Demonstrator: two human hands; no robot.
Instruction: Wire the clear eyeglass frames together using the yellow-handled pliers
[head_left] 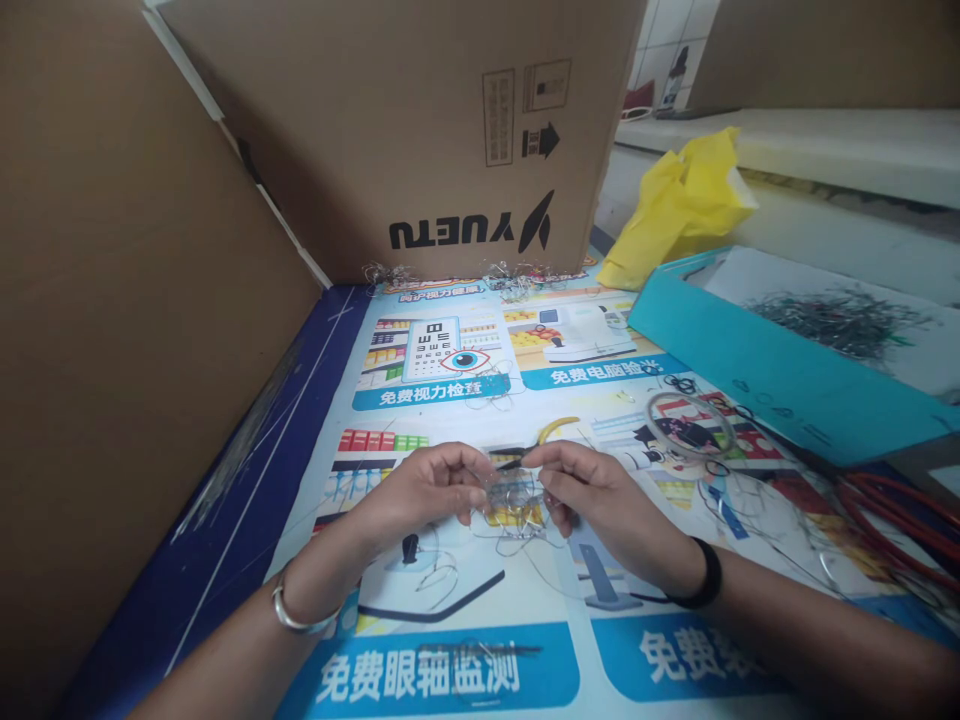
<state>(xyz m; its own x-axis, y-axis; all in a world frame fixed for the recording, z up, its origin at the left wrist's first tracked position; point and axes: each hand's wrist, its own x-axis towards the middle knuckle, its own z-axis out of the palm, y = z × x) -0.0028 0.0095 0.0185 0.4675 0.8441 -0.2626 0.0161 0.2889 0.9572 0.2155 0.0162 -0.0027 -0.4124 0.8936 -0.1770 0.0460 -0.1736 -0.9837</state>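
Observation:
My left hand has thumb and fingers pinched together at one side of a small loose tangle of thin wire. From the other side my right hand grips the same wire, its fingers curled. Fine loops hang between and below the fingertips, and their exact ends are too thin to follow. Just beyond the hands lie pliers with a yellow handle, partly hidden by my right fingers. A silver bangle is on the left wrist, a black band on the right.
A large cardboard box walls off the left and back. To the right are a blue box lid with a pile of wire bits, a yellow bag, a clear ring and red cable. Wire scraps lie on the printed sheet.

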